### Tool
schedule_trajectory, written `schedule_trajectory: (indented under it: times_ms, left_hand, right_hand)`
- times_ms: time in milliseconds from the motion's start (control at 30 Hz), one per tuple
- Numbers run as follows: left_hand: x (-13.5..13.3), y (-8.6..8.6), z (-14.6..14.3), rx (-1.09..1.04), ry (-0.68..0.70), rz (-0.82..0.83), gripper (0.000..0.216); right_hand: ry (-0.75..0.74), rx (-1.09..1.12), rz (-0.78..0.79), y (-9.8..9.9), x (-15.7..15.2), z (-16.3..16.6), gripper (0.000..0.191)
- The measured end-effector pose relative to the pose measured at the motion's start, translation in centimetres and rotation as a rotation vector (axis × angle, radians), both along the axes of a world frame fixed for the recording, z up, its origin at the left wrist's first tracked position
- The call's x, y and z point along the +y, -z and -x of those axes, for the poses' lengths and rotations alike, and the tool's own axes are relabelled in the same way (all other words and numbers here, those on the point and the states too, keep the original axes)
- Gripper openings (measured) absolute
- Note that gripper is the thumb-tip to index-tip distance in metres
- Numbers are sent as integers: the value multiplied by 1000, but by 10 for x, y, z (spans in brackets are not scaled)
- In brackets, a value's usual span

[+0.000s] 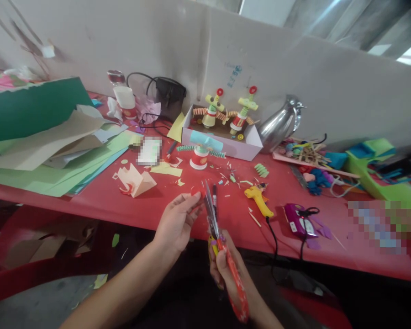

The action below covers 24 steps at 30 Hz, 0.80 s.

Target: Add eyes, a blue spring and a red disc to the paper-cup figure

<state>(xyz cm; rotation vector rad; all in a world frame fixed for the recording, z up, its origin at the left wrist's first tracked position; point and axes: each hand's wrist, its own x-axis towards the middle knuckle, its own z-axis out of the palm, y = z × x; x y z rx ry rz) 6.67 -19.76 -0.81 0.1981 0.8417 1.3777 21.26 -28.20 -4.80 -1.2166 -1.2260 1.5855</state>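
Note:
My left hand (176,224) pinches a small red paper piece (197,191) at its fingertips, just above the near edge of the red table (99,201). My right hand (226,267) grips the red-handled scissors (214,219). Their blades point up and away, right beside the red piece. A paper-cup figure (199,155) with a light blue top stands behind them on the table.
A white box (222,137) holds two more paper-cup figures. Sheets of green and cream paper (55,151) are piled at the left. A yellow glue gun (258,198), a purple glue gun (296,219), a silver kettle (281,123) and craft scraps lie at the right.

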Motion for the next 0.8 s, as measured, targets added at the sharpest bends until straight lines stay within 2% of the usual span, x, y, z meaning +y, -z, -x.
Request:
schedule_trajectory:
  times_ms: [233,467,800]
  left_hand:
    - [-1,2,-4,3,-32,-2,20]
    - [-2,3,-4,-18,-39,16,18]
    - [-2,4,-4,-58,-7,62,7]
  right_hand:
    - [41,-101,1,-12,-1,7,61]
    - [47,-74,5,0,-3,9,62]
    - [-4,14,10,11,-5,10,52]
